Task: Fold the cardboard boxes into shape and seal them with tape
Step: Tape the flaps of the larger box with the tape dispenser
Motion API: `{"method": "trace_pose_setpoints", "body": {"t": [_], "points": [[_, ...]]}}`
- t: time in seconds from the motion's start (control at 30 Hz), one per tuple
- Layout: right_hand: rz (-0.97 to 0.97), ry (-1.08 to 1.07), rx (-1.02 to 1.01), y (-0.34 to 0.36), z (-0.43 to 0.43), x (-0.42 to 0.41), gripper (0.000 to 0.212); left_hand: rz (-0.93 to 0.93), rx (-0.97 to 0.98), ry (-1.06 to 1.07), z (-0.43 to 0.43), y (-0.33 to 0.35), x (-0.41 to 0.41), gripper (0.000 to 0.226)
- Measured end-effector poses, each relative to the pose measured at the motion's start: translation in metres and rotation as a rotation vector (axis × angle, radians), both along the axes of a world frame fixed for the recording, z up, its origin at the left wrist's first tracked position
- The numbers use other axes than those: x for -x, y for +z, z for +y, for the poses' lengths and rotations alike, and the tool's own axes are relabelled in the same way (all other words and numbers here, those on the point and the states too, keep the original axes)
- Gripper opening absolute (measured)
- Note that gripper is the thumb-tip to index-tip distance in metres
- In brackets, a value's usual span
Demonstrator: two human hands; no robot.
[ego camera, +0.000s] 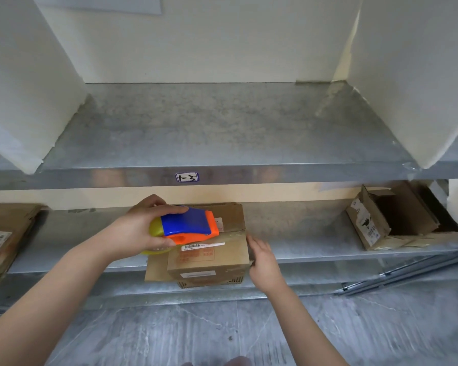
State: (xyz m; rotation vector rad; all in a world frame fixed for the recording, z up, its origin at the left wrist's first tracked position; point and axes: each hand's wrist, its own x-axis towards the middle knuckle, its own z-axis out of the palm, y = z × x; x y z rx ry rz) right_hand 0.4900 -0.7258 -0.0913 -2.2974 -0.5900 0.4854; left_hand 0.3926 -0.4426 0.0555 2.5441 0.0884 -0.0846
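Handwritten "1-3" on tag (187,177), upper shelf edge (275,173) (box labels unreadable).

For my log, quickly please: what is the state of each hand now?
Left hand: holds the tape dispenser, fingers curled round it.
Right hand: open, fingers flat against the right side of the cardboard box.

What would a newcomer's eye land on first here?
The bright blue, orange and yellow tape dispenser stands out most, gripped by the left hand over the closed cardboard box on the lower metal shelf. The right hand rests against that box's right side. Farther right on the same shelf sits an open box.
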Motion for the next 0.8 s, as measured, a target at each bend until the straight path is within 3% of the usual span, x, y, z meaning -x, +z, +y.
{"method": "trace_pose_setpoints", "body": {"t": [0.07, 0.17, 0.23, 0.33, 0.63, 0.8], "points": [[0.049, 0.025, -0.007, 0.011, -0.004, -0.004, 0.076, 0.004, -0.005, -0.009, -0.001, 0.001, 0.000, 0.068], [0.184, -0.102, -0.136, 0.041, -0.001, -0.009, 0.051, 0.000, -0.003, -0.025, -0.003, 0.001, 0.001, 0.068], [0.285, -0.030, -0.194, 0.054, 0.007, -0.008, 0.073, -0.015, -0.002, -0.041, -0.004, 0.000, 0.003, 0.064], [0.183, 0.120, -0.002, 0.052, 0.019, -0.002, 0.100, -0.008, -0.018, -0.057, -0.005, -0.005, 0.011, 0.062], [0.138, 0.233, 0.151, 0.051, 0.020, -0.017, 0.123, -0.044, -0.020, -0.101, 0.007, 0.010, 0.020, 0.071], [0.099, 0.190, 0.117, 0.047, 0.021, -0.013, 0.112, -0.045, 0.003, -0.104, 0.007, 0.020, 0.024, 0.065]]}}
